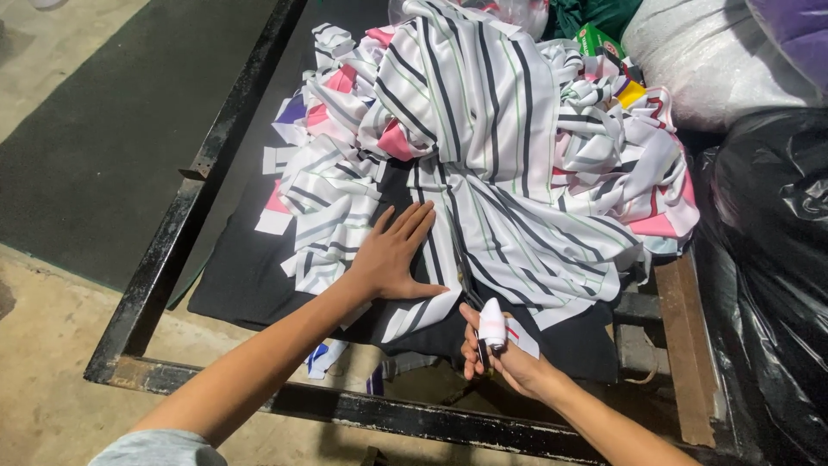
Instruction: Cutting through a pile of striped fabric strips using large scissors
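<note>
A: What surface is shown?
B: A black metal-framed desk (164,259) over a concrete floor (52,345).
A: And the hands?
B: Nearest, the right hand (498,354) is closed on a small white tool (492,324). Beyond it, the left hand (392,255) lies open and flat on striped fabric (492,129), heaped across the desk. Black plastic bags (768,259) stand right.

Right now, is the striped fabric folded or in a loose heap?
A loose heap: the striped fabric lies crumpled in overlapping pieces, the left hand flat on it.
</note>
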